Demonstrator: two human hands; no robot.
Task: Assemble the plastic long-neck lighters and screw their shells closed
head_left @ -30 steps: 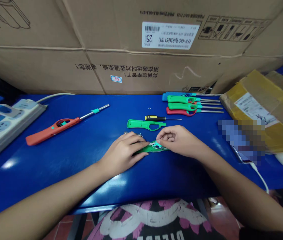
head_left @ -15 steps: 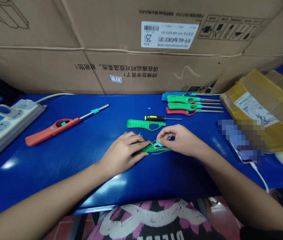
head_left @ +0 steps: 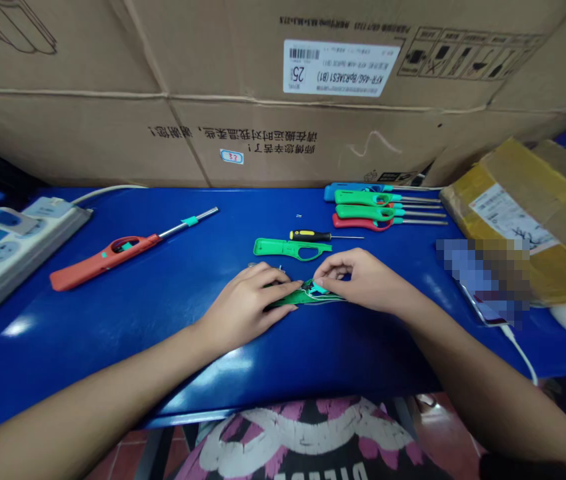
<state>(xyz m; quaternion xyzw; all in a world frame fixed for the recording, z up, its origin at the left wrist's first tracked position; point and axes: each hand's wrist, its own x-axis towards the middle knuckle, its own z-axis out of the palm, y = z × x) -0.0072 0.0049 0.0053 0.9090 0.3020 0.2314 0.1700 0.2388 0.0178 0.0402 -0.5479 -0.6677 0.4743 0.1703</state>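
Note:
My left hand [head_left: 247, 300] presses the opened green lighter body [head_left: 293, 297] to the table, its fingers and thumb about the handle end. My right hand [head_left: 355, 280] is closed in a pinch at the teal trigger [head_left: 318, 289] inside that body. Thin white wires [head_left: 315, 297] run along the body beside the trigger. The fingertips partly hide the small parts there. Just beyond my hands lies the other green shell half [head_left: 275, 248], with a black and yellow screwdriver [head_left: 311, 236] behind it. Small metal pieces [head_left: 281, 268] show past my left fingers.
An orange lighter [head_left: 107, 262] lies to the left, near a white power strip [head_left: 23, 247]. Several lighters [head_left: 363, 212] are lined up at the back right. A taped carton [head_left: 523, 220], a blurred phone [head_left: 485, 283] and its cable [head_left: 520, 353] are on the right. A large cardboard box [head_left: 243, 80] walls the back.
Almost nothing differs. Both hands stay at the green lighter body, with only a slight shift of the white wires beside the teal trigger.

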